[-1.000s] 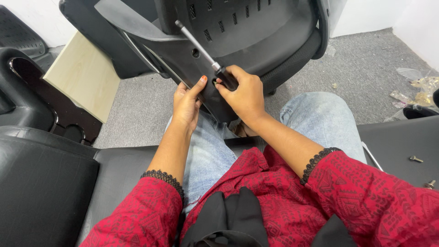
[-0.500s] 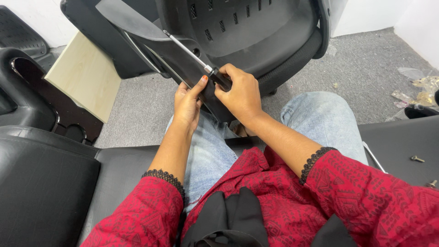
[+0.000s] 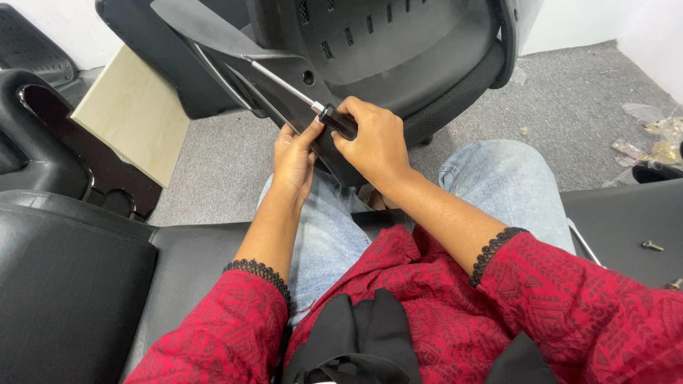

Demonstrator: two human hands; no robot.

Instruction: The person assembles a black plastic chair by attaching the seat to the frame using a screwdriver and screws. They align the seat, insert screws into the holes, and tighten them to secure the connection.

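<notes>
The right hand [image 3: 377, 142] is wrapped tight around the black handle of a screwdriver [image 3: 313, 105], whose silver shaft slants up and to the left, its tip meeting the black plastic underside of an upturned chair [image 3: 398, 50] that leans against the person's knees. The left hand [image 3: 293, 155] rests just beside the handle, fingers curled on the chair's edge and thumb touching the handle's front end; whether it grips the tool or only steadies it is hard to tell. A pale wooden board [image 3: 135, 121] lies on the grey floor to the left. Two loose screws [image 3: 651, 246] sit on a black seat [image 3: 626, 220] at the right, well apart from the hands.
</notes>
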